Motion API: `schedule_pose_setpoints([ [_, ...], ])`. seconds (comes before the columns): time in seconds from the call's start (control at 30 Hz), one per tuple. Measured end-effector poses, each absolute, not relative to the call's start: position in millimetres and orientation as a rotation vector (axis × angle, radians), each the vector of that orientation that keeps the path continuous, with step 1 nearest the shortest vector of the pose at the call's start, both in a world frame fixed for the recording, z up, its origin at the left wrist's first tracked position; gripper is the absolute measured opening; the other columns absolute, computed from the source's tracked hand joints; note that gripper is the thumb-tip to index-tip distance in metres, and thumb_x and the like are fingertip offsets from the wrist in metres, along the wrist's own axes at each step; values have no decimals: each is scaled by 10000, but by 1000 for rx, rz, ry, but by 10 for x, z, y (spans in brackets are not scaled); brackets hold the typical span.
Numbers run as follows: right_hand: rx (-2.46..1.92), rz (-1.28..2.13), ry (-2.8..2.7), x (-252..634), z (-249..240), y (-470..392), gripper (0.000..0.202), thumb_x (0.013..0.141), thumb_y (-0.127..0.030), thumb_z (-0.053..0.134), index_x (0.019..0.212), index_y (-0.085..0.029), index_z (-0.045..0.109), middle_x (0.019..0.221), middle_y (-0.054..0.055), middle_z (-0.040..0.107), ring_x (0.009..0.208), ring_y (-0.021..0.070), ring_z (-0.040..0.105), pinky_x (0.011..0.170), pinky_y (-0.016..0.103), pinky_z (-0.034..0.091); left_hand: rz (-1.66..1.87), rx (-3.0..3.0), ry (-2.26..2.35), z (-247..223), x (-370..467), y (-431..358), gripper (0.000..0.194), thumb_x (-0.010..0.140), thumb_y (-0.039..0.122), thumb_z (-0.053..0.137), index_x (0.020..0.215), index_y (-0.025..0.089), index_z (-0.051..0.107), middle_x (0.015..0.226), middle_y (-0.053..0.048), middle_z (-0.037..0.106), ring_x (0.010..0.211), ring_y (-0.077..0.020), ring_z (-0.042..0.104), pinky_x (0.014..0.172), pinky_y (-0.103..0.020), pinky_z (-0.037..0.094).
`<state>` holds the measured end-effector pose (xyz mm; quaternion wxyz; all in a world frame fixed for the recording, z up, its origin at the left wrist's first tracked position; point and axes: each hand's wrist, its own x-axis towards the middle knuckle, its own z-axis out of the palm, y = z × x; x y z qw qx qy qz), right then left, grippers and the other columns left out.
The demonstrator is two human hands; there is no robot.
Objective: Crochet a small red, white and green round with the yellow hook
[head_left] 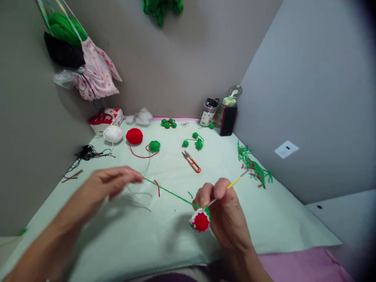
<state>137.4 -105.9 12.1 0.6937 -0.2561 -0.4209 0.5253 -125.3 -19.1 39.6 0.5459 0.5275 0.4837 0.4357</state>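
My right hand [226,203] is closed around a crochet hook [234,182] with a yellow grip. Below its fingertips hangs a small round crocheted piece [201,221], red in the middle with a white and green edge. A strand of green yarn [172,192] stretches taut from this piece to the fingertips of my left hand [117,181], which pinch it. From there the strand runs back toward a small green yarn ball [154,146]. Under my left hand, a loose white yarn end [139,199] lies on the table.
Thread snips [191,162] lie mid-table. Behind are a red yarn ball [134,136], a white yarn ball [113,134] and small green pieces [199,143]. Green scraps [255,168] lie right, black yarn [87,152] left. A phone [228,121] leans by a bottle [229,101].
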Motion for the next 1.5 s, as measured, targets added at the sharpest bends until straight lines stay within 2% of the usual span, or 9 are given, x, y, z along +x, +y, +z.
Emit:
schedule_pose_setpoints([
  [0.17,-605,1143,-1006,1446,144,-1050,245,1031,-459,636,898,-258,678,819,0,780,716,156,725,681,284,598,956,1742,1797,686,-1967,259,295,785,502,835,984,285,829,877,53,696,894,-243,622,680,-227,347],
  [0.23,-576,1135,-1062,1432,136,-1039,216,1054,-407,613,940,-255,714,872,13,798,789,153,742,743,288,609,1003,1927,1734,748,-1874,186,259,682,415,940,860,254,840,863,12,665,904,-245,582,669,-221,343],
  [0.37,-551,1127,-1152,1365,114,-1029,201,1065,-366,604,993,-248,751,937,33,815,828,152,727,782,292,600,1228,1782,1140,642,-1094,-299,287,950,485,716,813,243,785,869,-9,687,897,-215,581,814,-248,458],
  [0.63,-589,1080,-1146,1380,59,-1000,206,1066,-367,605,998,-259,766,923,19,805,777,131,663,728,253,547,1005,493,274,595,-639,-594,481,1123,350,387,749,186,643,698,42,462,452,-77,306,321,-100,326],
  [0.77,-589,1032,-1153,1383,14,-995,202,1078,-347,586,1014,-263,758,944,13,805,786,127,665,738,255,547,1359,782,379,643,-725,-572,661,1107,540,333,683,239,740,848,-20,666,851,-134,667,915,-256,608],
  [0.83,-602,988,-1166,1379,1,-1007,205,1086,-334,570,1025,-264,752,968,17,807,798,131,669,750,265,550,1431,1313,524,532,-670,-590,673,1056,631,412,614,282,780,970,-48,766,1238,-242,618,1267,-396,321],
  [0.93,-622,879,-1207,1372,-8,-1035,206,1092,-317,557,1052,-265,752,992,29,806,840,147,680,749,278,555,1214,1803,780,328,-546,-641,317,977,529,666,851,333,881,1186,-52,807,1455,-339,466,1310,-496,-73],
  [1.1,-697,640,-1322,1344,-5,-1091,201,1078,-258,579,1113,-269,776,1020,52,813,915,183,712,762,310,571,947,1179,819,194,-396,-741,226,887,422,812,1106,390,860,1072,-35,796,1150,-283,653,1077,-432,427],
  [1.5,-825,330,-1504,1312,2,-1135,370,976,2,609,1190,-252,771,1037,49,772,965,174,725,796,297,594,926,646,761,183,-253,-858,433,723,348,966,1139,302,854,800,23,653,835,-143,561,902,-307,431],
])
